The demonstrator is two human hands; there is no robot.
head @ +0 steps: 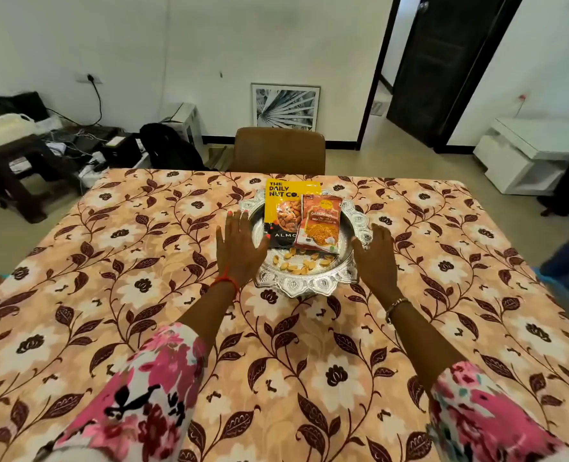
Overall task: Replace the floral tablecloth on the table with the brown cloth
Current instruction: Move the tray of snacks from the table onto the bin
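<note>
On the desk's floral tablecloth (109,295), the left hand (239,248) and right hand (376,258), both spread and grasping nothing, flank a silver tray (305,285) of snack packets (301,216).

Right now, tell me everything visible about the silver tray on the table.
The silver tray is round, metallic-looking, with an embossed scalloped rim. It sits flat on the floral tablecloth, around the table's middle. In it lie a yellow nut packet, an orange snack packet overlapping it, and loose nuts toward the near side. The left hand and right hand flank it, open; whether they touch the rim is unclear.
</note>
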